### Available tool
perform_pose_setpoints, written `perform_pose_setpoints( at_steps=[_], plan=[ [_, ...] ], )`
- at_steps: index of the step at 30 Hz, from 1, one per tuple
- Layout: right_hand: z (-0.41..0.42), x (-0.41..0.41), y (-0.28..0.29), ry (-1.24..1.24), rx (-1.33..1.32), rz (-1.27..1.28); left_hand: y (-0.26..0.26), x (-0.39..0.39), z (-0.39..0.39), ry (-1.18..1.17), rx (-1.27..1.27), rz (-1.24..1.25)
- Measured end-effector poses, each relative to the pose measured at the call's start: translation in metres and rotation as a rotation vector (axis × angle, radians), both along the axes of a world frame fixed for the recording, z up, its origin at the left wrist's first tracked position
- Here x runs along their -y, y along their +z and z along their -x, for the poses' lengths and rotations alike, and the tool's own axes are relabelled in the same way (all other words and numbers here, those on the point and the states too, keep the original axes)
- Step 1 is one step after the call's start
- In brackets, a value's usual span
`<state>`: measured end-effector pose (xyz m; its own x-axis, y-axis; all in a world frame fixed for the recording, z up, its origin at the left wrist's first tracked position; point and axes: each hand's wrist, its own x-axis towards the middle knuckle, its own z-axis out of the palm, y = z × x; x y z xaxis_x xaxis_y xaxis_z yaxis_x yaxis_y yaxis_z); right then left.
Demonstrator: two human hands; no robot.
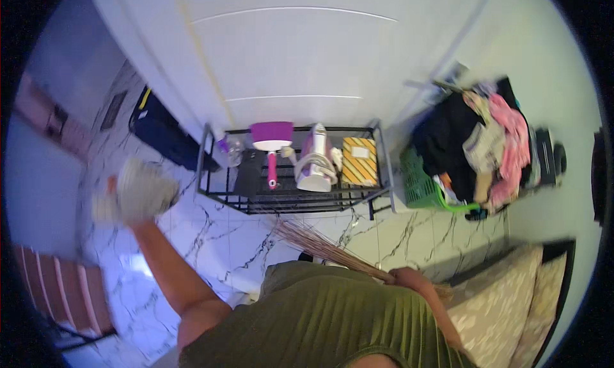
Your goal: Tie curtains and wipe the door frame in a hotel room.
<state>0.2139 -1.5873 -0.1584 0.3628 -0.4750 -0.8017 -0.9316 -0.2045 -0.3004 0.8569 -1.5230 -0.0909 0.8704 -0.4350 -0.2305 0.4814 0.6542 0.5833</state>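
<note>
My right hand [407, 278] is closed around a broom of thin sticks [326, 248], which slants up and left in front of my body towards the foot of the black metal rack [292, 208]. My left hand [139, 219], out at the left, holds a blurred bundle of greyish-white cloth [146, 188]; its fingers are mostly hidden. On the rack lie a purple, white and pink dustpan [272, 142], a steam iron [316, 171] with its cord wound round it, a yellow striped box [360, 164] and a clear plastic bottle [234, 153].
A green laundry basket [417, 181] heaped with clothes [451, 137] stands right of the rack. A dark case [165, 133] leans at the rack's left. A patterned cushioned seat [499, 301] is at lower right. The floor has marble-look tiles [211, 243].
</note>
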Motion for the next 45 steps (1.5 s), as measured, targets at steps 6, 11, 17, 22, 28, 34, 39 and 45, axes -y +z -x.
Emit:
perform_pose_setpoints(
  at_steps=[6, 11, 17, 22, 28, 34, 39, 45],
  plan=[
    [0.062, -0.022, -0.008, -0.238, -0.001, -0.114, -0.059, 0.001, 0.203, -1.029, 1.189, -0.772],
    [0.188, -0.131, -0.004, -0.538, -0.178, 0.194, -0.056, 0.054, 0.345, -1.674, 1.718, -0.416],
    [0.247, -0.304, 0.028, -1.301, 0.125, 0.364, 0.0, 0.105, 0.461, -1.898, 1.786, -0.422],
    [0.226, -0.307, 0.047, -1.857, 0.729, 0.635, 0.009, 0.105, 0.503, -1.871, 1.696, -0.24],
    [0.201, -0.087, 0.073, -1.803, 1.55, 0.814, 0.002, 0.09, 0.49, -1.661, 1.638, -0.263],
    [0.179, 0.178, 0.157, -1.49, 1.939, 0.79, 0.01, 0.082, 0.412, -1.022, 1.767, -0.059],
    [0.17, 0.326, 0.2, -1.459, 1.263, 1.311, -0.003, 0.047, 0.368, -0.988, 1.503, -0.465],
    [-0.036, 0.188, 0.092, -0.435, 1.511, 0.48, -0.011, -0.008, 0.36, -1.028, 1.32, -0.972]
  ],
)
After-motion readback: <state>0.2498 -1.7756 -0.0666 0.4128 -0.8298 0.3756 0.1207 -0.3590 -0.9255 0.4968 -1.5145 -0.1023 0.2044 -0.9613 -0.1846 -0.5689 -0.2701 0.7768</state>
